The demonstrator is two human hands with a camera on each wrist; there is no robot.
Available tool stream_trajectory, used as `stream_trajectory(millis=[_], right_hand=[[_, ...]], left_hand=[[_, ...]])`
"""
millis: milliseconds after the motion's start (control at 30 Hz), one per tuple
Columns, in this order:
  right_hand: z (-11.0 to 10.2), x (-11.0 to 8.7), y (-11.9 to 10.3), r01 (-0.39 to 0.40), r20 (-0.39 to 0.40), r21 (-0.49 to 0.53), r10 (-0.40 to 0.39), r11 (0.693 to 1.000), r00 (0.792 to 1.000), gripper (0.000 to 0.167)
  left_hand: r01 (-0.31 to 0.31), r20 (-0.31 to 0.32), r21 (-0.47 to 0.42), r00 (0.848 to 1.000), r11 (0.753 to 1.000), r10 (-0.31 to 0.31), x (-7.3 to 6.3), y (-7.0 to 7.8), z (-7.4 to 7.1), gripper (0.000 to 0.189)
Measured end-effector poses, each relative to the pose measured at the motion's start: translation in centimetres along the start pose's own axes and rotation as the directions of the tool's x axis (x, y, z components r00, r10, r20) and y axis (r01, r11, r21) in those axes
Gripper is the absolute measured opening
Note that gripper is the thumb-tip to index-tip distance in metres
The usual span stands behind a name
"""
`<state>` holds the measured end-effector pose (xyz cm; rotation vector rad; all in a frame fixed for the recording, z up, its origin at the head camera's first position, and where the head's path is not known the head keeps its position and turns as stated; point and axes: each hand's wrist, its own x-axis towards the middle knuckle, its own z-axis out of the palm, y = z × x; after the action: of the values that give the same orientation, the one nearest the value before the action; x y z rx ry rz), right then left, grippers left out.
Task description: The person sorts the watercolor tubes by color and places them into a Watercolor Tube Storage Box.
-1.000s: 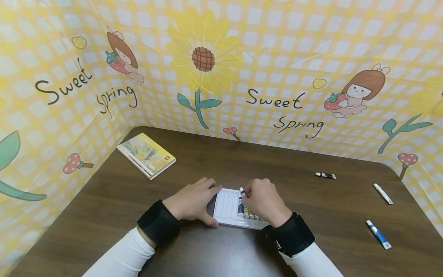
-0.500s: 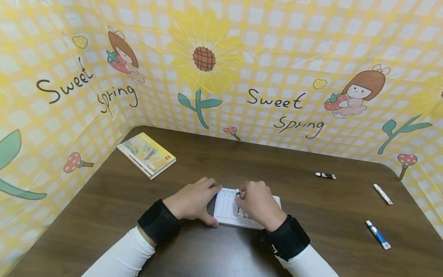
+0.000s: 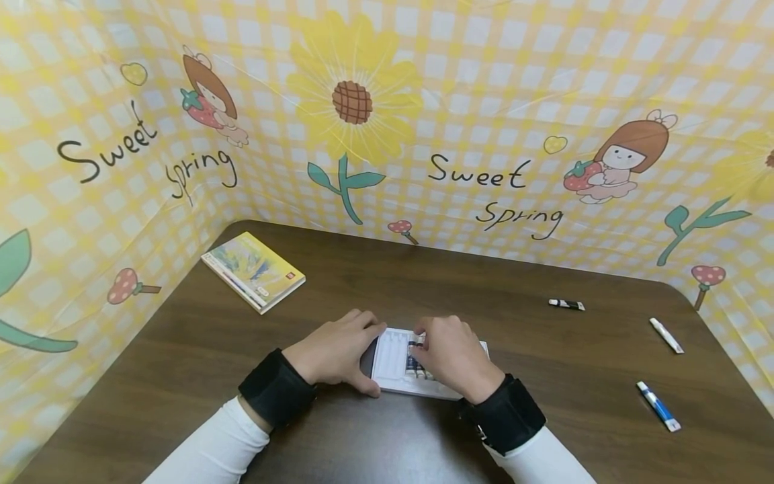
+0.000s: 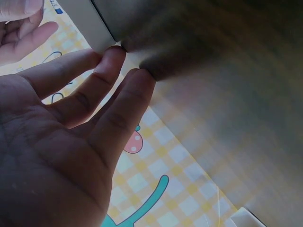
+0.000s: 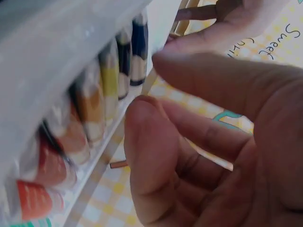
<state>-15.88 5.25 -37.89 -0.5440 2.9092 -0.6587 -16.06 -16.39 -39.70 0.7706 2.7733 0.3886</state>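
Braces the white tray (image 3: 389,359) at lower centre with a spread, unclenched left grip (image 3: 336,351), presumably against sliding, and poises a loose, empty right grip (image 3: 455,353) at paint tubes (image 3: 412,366), likely slotted against rolling.

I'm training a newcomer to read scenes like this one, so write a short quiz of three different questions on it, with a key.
1. Count: how many loose paint tubes lie on the brown table, outside the white tray?
2. True or false: the left hand is at the tray's left end, while the right hand is over the row of tubes in the tray.
3. Multiple choice: which loose tube lies nearest the person?
A) the black tube
B) the white tube
C) the blue tube

Key: 1. Three. 2. True. 3. C.
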Motion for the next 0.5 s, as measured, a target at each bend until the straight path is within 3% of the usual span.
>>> stream_trajectory(millis=[500], right_hand=[[0.03,-0.21,0.00,0.048,0.067,-0.196,-0.036,0.980,0.997,0.034]], left_hand=[[0.001,0.013,0.011,1.000,1.000,-0.001,0.03,-0.04,-0.03,0.102]])
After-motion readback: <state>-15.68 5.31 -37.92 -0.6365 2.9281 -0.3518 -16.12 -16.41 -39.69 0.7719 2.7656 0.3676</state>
